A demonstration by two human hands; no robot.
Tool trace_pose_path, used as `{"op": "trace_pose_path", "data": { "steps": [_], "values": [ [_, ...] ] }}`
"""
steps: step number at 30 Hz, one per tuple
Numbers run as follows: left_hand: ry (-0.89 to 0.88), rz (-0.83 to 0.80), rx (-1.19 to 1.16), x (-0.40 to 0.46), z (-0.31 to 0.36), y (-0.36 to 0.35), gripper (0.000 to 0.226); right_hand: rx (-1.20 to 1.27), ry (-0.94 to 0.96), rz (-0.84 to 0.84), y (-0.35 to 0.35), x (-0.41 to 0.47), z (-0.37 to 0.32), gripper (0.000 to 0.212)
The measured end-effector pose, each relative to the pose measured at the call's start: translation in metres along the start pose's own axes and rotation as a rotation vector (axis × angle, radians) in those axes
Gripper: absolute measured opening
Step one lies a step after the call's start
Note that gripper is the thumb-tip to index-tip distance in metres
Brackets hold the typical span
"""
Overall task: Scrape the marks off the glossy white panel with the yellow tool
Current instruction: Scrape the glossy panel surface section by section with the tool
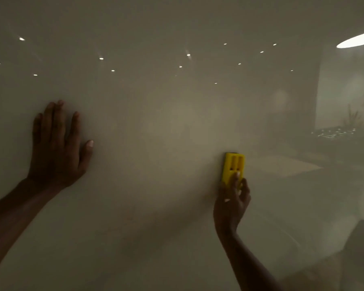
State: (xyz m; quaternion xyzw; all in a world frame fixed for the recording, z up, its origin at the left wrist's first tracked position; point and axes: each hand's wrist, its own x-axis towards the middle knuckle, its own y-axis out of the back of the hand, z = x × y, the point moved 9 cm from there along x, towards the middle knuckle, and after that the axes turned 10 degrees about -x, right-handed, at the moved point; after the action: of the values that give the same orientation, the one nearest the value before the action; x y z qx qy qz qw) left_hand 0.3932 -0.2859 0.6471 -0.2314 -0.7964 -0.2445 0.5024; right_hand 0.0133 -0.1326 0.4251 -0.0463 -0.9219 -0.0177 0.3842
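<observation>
The glossy white panel fills almost the whole view, dim and full of reflections. My left hand lies flat against it at the left, fingers spread and pointing up, holding nothing. My right hand grips the lower end of the yellow tool, a small ribbed rectangular scraper. The tool stands upright with its dark top edge pressed on the panel, right of centre. I cannot make out any marks on the panel in this light.
Reflected ceiling spotlights dot the upper panel, and a bright oval light reflects at the top right. Faint reflections of plants and furniture show at the right. A dark shape sits at the lower right.
</observation>
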Motion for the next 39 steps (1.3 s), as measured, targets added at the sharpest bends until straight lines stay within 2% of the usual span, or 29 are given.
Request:
{"op": "trace_pose_path", "data": {
  "steps": [2,4,6,8,11,13,16,19,21,23,25,28,30,32,36,39],
  "values": [
    [0.008,-0.013,-0.004,-0.009,-0.007,0.001,0.065,0.008,0.266,-0.021,-0.006,-0.049,-0.050,0.054],
    [0.005,-0.019,0.009,-0.016,-0.013,0.003,0.065,0.020,0.580,-0.114,-0.016,-0.078,-0.092,0.055],
    [0.019,-0.028,0.019,-0.024,-0.022,0.006,0.065,-0.014,0.743,-0.170,-0.022,-0.077,-0.116,0.052],
    [0.031,-0.034,0.016,-0.032,-0.027,0.008,0.065,-0.041,0.715,-0.125,-0.020,-0.053,-0.127,0.050],
    [0.042,-0.038,0.030,-0.047,-0.040,0.016,0.065,0.021,0.450,-0.030,-0.018,-0.021,-0.138,0.050],
    [0.053,-0.043,0.044,-0.055,-0.048,0.019,0.066,0.047,0.432,-0.007,-0.024,-0.038,-0.157,0.050],
    [0.078,-0.067,0.049,-0.066,-0.060,0.023,0.066,0.023,0.790,-0.157,-0.043,-0.118,-0.185,0.053],
    [0.093,-0.082,0.045,-0.074,-0.067,0.026,0.066,-0.015,1.199,-0.352,-0.049,-0.193,-0.176,0.059],
    [0.095,-0.089,0.044,-0.080,-0.071,0.027,0.065,-0.025,1.360,-0.397,-0.046,-0.206,-0.171,0.056],
    [0.088,-0.094,0.042,-0.084,-0.075,0.029,0.065,-0.031,1.356,-0.388,-0.045,-0.186,-0.179,0.044],
    [0.081,-0.093,0.041,-0.086,-0.079,0.031,0.065,-0.043,1.157,-0.302,-0.043,-0.136,-0.193,0.036],
    [0.090,-0.090,0.051,-0.089,-0.088,0.035,0.064,-0.051,0.769,-0.157,-0.035,-0.077,-0.202,0.041],
    [0.094,-0.091,0.052,-0.091,-0.093,0.037,0.064,-0.025,0.680,-0.120,-0.034,-0.087,-0.205,0.043],
    [0.098,-0.091,0.056,-0.094,-0.098,0.039,0.063,-0.005,0.783,-0.179,-0.040,-0.132,-0.209,0.042],
    [0.089,-0.105,0.051,-0.096,-0.103,0.043,0.063,0.017,1.246,-0.426,-0.051,-0.244,-0.184,0.056],
    [0.082,-0.106,0.036,-0.099,-0.103,0.044,0.063,-0.008,1.451,-0.499,-0.050,-0.267,-0.160,0.045]
  ]
}}
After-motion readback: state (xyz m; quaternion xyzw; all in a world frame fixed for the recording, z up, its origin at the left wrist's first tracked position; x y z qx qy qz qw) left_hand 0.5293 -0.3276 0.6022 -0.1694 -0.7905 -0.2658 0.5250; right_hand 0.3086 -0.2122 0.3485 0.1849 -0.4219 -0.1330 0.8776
